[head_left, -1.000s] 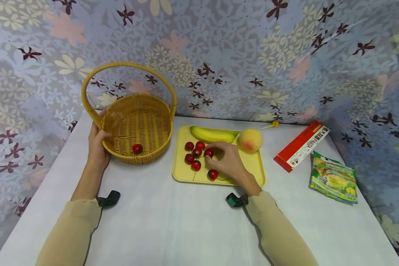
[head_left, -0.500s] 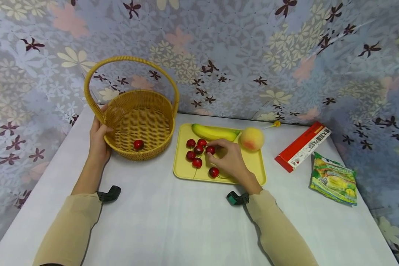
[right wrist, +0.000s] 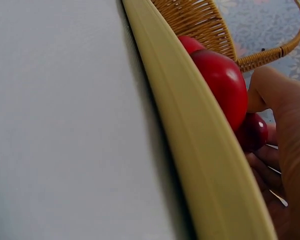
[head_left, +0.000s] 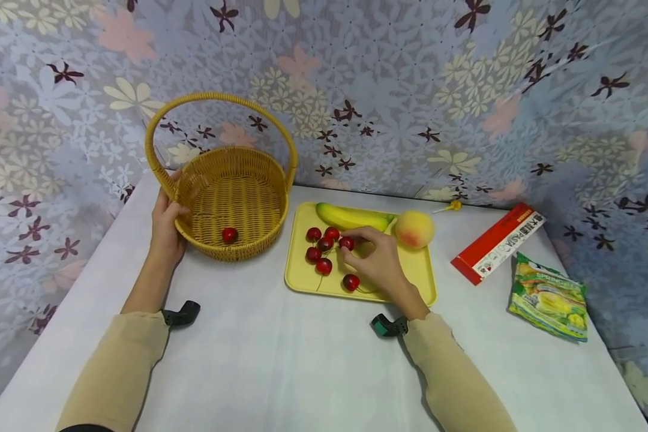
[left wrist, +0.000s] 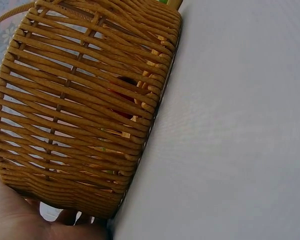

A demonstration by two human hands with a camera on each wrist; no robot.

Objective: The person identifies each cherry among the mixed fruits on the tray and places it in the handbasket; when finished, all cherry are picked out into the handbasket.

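Note:
A wicker basket [head_left: 237,253] with a tall handle stands on the left, one cherry [head_left: 229,235] inside it. My left hand [head_left: 167,231] grips the basket's left side, thumb over the rim. In the left wrist view the woven wall [left wrist: 80,110] fills much of the picture, the hand [left wrist: 20,215] at its lower end. Over the yellow tray [head_left: 302,281], my right hand [head_left: 380,261] pinches a dark red cherry [head_left: 347,243] between thumb and fingertips. Several other cherries [head_left: 324,266] lie left of it; another cherry [head_left: 351,282] sits nearer the front rim.
A banana [head_left: 353,217] lies along the tray's back, with a peach [head_left: 414,229] at its back right corner. Beyond are a yellow lollipop [head_left: 455,205], a red-and-white pasta box [head_left: 499,243] and a green-yellow packet [head_left: 548,300]. A flowered cloth [head_left: 367,90] rises behind the table.
The head view has shifted slightly, so everything sits a little further right in it. Both hands keep nearly the same place, left on the basket, right at the same cherry.

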